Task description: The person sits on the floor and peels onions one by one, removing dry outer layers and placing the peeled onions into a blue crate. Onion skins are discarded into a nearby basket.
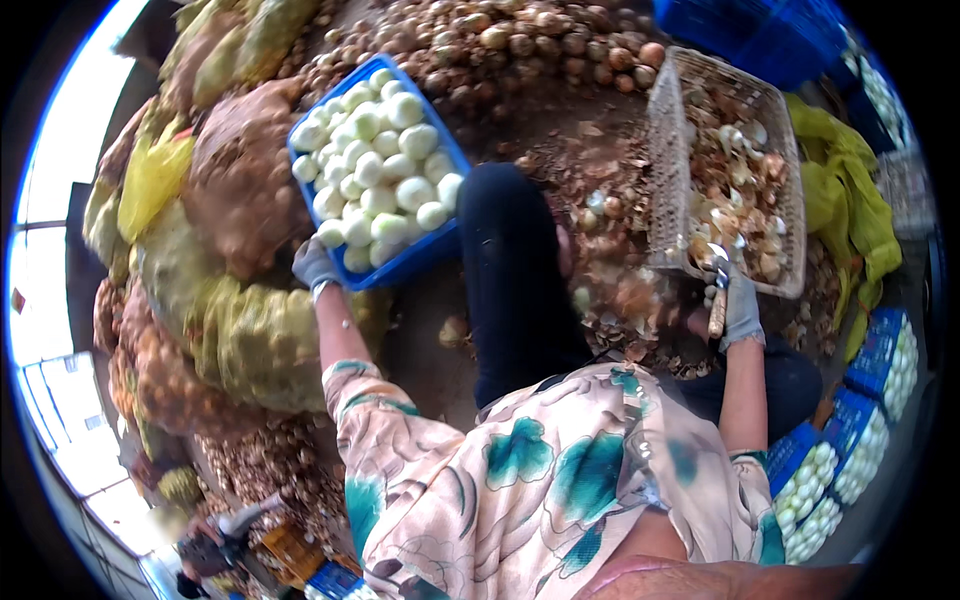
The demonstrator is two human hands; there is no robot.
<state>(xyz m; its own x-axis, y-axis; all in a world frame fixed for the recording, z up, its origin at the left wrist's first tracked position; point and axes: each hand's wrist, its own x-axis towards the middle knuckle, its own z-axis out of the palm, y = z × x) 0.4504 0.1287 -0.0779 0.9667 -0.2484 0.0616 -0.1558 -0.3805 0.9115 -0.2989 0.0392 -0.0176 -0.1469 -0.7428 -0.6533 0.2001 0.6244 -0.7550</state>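
Observation:
My left hand (315, 264), in a grey glove, grips the near left corner of a blue plastic crate (405, 268). Peeled white onions (367, 169) fill the crate, which sits beside my raised knee. One onion lies right by my left fingertips. In my right hand (741, 300), also gloved, is a small knife (718, 311) with a wooden handle and a short metal blade. The blade points away from me, over the near edge of a whitish plastic basket (664, 180). Onion skins and scraps (739, 195) lie inside that basket.
Unpeeled onions (517, 41) are heaped at the far side. Full mesh sacks (247, 337) line the left. Loose skins (622, 300) litter the floor. Yellow-green netting (840, 187) and crates of peeled onions (862, 442) stand right. Another person (214, 544) is at lower left.

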